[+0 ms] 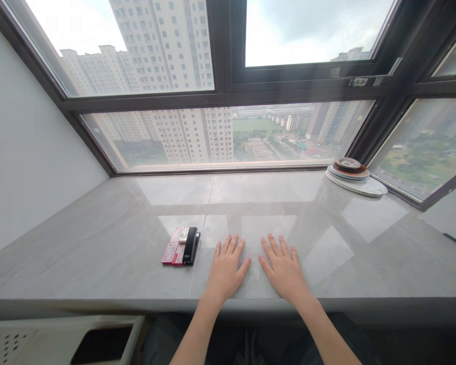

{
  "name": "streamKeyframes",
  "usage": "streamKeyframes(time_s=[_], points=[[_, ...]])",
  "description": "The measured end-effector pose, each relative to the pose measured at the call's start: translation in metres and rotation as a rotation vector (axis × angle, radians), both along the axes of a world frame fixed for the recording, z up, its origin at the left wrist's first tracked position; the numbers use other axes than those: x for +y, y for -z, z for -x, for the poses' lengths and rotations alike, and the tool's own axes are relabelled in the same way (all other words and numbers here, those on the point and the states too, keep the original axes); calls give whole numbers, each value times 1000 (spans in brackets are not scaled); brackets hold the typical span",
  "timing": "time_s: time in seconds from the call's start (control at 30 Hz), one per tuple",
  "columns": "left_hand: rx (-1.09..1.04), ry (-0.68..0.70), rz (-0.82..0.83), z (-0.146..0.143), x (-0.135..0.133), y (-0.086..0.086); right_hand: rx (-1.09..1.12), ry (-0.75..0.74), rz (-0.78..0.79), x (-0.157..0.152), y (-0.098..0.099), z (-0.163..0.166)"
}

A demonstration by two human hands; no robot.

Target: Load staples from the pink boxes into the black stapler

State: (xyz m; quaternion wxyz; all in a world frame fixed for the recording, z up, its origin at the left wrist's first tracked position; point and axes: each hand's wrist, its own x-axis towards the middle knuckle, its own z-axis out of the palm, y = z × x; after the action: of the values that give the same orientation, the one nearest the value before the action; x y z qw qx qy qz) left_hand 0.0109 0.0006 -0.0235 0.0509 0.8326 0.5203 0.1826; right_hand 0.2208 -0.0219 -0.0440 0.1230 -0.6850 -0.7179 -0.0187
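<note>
My left hand (227,267) lies flat, palm down, on the grey stone window sill (99,243), fingers stretched out and holding nothing. My right hand (283,266) lies flat beside it, also palm down with fingers apart and nothing in it. The two thumbs nearly meet. Just left of my left hand lies a black stapler (191,245), and against its left side lie small pink-red boxes (175,247). Neither hand touches them.
A stack of round plates (355,175) sits at the far right corner of the sill by the window. A white wall closes the left side. Below the sill's front edge, at lower left, is a white perforated box (61,339).
</note>
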Motion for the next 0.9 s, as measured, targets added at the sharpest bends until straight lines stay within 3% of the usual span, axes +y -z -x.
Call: streamKeyframes(time_s=[0.9], points=[[-3,5,9,0,-1,-3,28,-4,-12,0,0,0]])
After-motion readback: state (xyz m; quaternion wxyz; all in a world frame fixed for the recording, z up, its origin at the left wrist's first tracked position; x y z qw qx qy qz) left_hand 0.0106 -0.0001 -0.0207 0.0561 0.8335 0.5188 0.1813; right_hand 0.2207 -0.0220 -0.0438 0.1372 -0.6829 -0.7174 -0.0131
